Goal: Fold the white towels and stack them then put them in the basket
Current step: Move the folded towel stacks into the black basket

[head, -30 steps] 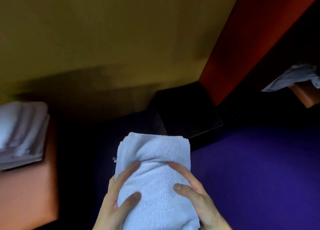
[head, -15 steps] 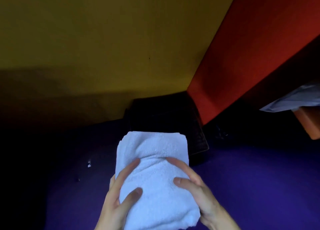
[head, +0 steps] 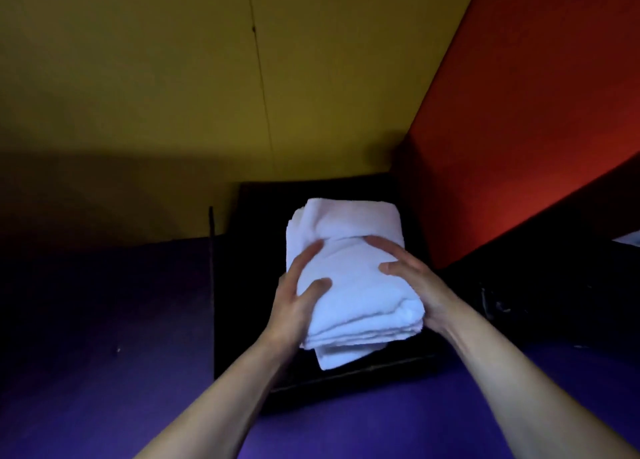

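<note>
The left hand (head: 298,296) gripped the left side of the folded towel stack (head: 349,278), thumb on top and fingers spread. The stack was over the dark basket (head: 228,285) on the purple surface (head: 104,372), its long axis running away from the person. The right hand (head: 412,282) clasped the right side likewise. Soft and light, it probably needed that two-sided hold to avoid sagging.

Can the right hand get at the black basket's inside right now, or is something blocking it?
Probably not on its own: the right hand and left hand both grip the stack of folded white towels, which hangs over the black basket opening. Together they could lower it in.
</note>
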`<state>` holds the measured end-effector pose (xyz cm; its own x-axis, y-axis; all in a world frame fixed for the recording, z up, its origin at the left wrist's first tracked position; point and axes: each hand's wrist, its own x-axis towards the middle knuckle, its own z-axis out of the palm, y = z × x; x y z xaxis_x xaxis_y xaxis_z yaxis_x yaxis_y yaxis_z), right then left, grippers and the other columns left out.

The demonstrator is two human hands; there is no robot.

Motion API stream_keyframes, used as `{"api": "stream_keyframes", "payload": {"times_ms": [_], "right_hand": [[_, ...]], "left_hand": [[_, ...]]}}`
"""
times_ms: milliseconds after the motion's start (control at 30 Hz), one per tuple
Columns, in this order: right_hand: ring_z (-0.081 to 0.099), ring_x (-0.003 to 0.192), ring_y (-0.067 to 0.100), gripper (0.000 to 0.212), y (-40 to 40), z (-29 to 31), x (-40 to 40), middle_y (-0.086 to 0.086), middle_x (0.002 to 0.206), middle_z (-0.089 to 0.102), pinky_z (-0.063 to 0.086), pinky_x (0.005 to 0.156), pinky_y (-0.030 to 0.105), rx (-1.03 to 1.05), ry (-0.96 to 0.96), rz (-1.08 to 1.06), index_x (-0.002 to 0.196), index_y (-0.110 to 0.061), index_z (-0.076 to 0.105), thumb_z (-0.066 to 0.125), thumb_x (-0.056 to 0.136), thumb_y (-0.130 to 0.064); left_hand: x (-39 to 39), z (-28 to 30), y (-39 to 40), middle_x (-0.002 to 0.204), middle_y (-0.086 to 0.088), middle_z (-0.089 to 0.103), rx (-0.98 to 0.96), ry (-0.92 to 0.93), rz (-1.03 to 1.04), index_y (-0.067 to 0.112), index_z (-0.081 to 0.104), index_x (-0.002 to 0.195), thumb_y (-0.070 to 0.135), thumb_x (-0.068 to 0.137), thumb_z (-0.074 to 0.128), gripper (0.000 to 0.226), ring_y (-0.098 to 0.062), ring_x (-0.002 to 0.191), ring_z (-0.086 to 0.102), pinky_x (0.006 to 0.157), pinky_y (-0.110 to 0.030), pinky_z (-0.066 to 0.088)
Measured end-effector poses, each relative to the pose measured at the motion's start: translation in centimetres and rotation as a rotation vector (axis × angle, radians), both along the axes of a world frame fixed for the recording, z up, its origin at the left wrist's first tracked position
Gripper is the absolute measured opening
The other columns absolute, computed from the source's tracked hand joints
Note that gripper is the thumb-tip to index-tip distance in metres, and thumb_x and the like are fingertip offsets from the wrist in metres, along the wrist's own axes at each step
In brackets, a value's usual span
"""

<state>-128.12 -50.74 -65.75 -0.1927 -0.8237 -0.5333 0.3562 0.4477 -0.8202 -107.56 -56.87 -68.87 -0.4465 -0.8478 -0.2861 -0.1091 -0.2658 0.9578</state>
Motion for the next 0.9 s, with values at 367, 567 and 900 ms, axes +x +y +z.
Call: {"api": "stream_keyframes", "payload": {"times_ms": [367, 567, 900], "right_hand": [[0.066, 0.114, 0.017, 0.041, -3.0, -11.6, -2.8, 0.000, 0.122, 0.072, 0.052, 0.086, 0.021, -0.036, 0.213, 0.057, 0.117, -0.029, 0.074, 0.064, 0.084, -0.008], [0.065, 0.112, 0.005, 0.039, -1.9, -13.7, -5.5, -0.009, 0.122, 0.071, 0.051, 0.083, 0.013, 0.001, 0.362, 0.105, 0.113, -0.035, 0.075, 0.059, 0.089, -0.008], [0.059, 0.112, 0.000, 0.035, -2.9, -17.8, -5.4, -0.016, 0.120, 0.066, 0.042, 0.088, 0.003, 0.069, 0.626, 0.311, 0.112, -0.051, 0.064, 0.053, 0.099, -0.019]], "left_hand": [[-3.2, -13.1, -2.0, 0.129, 0.011, 0.064, -0.027, 0.022, 0.045, 0.049, 0.057, 0.132, 0.033, 0.081, 0.065, 0.053, -0.009, 0.117, 0.063, 0.097, -0.032, 0.053], [-6.1, -16.6, -0.5, 0.138, 0.019, 0.054, -0.038, 0.014, -0.032, 0.038, 0.046, 0.142, 0.055, 0.074, 0.060, 0.071, 0.015, 0.119, 0.051, 0.091, -0.003, 0.042], [-6.5, -20.5, 0.3, 0.137, 0.024, 0.048, 0.007, -0.139, -0.037, 0.047, 0.036, 0.137, 0.065, 0.073, 0.055, 0.070, 0.017, 0.122, 0.047, 0.099, -0.003, 0.037]]}}
